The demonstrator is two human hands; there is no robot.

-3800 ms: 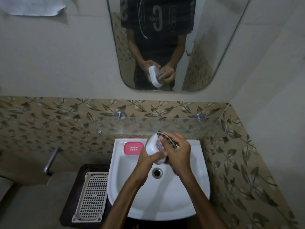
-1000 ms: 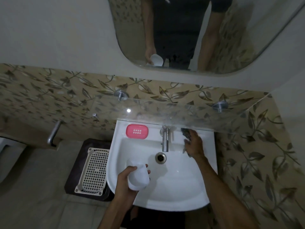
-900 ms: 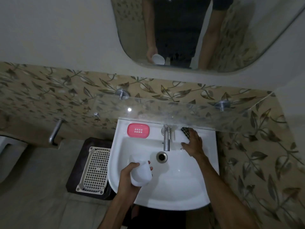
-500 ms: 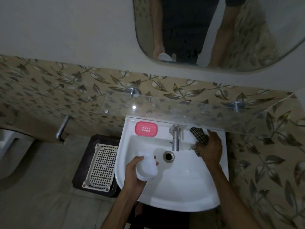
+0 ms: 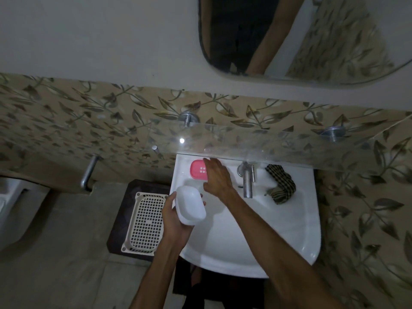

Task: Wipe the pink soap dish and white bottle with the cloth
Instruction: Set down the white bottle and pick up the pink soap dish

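Observation:
My left hand (image 5: 175, 219) grips the white bottle (image 5: 190, 205) over the left rim of the white sink (image 5: 289, 230). My right hand (image 5: 217, 177) reaches across the basin with straight fingers, partly covering the pink soap dish (image 5: 197, 170) on the sink's back left corner; I cannot tell whether it touches the dish. The checked cloth (image 5: 281, 184) lies bunched on the back right ledge of the sink, right of the tap (image 5: 247, 180), with no hand on it.
A glass shelf (image 5: 278, 141) juts out just above the sink's back edge. A cream perforated basket (image 5: 145, 223) sits on a dark stand left of the sink. A mirror (image 5: 289, 34) hangs above, a metal pipe (image 5: 89, 172) on the left wall.
My right hand has let go of the cloth on the right ledge and crossed left past the tap to the pink soap dish. The left hand still holds the bottle.

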